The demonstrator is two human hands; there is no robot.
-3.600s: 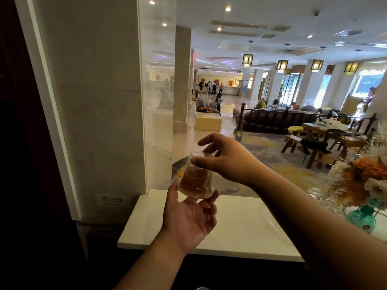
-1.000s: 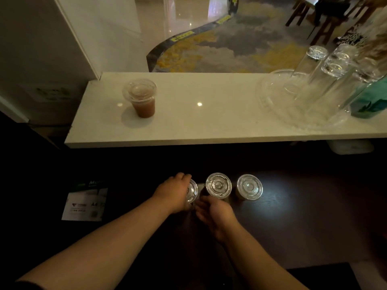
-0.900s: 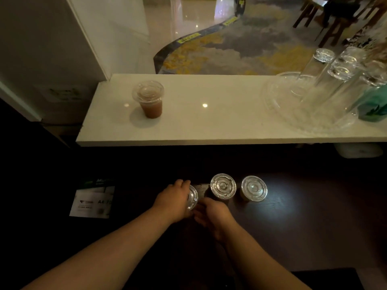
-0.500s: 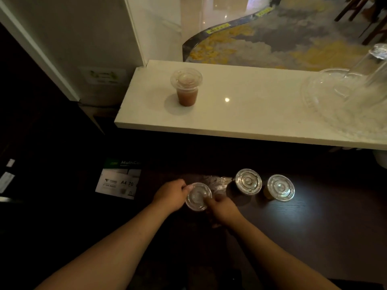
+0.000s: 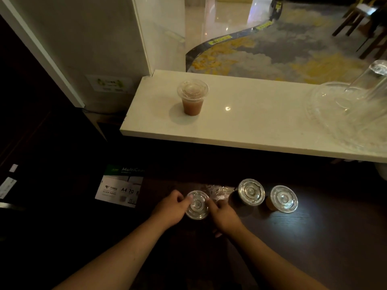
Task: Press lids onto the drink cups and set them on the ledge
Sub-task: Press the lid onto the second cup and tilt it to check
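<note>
On the dark lower counter a clear plastic cup with a clear lid (image 5: 196, 204) sits between my hands. My left hand (image 5: 170, 208) grips its left rim and my right hand (image 5: 223, 214) grips its right rim, fingertips on the lid's edge. Two more lidded cups (image 5: 250, 191) (image 5: 283, 199) stand to the right on the same counter, the far one showing amber drink. One lidded cup of brown drink (image 5: 192, 99) stands upright on the white stone ledge (image 5: 251, 126), near its left end.
A crumpled clear plastic wrapper (image 5: 219, 190) lies just behind the held cup. A ream of A4 paper (image 5: 120, 188) sits to the left in the dark. A clear glass tray with upturned glasses (image 5: 347, 114) fills the ledge's right end.
The drink cup that both hands held up earlier now stands on the ledge. My hands have dropped to the lower counter and closed around the leftmost cup's lid; the view has shifted right.
</note>
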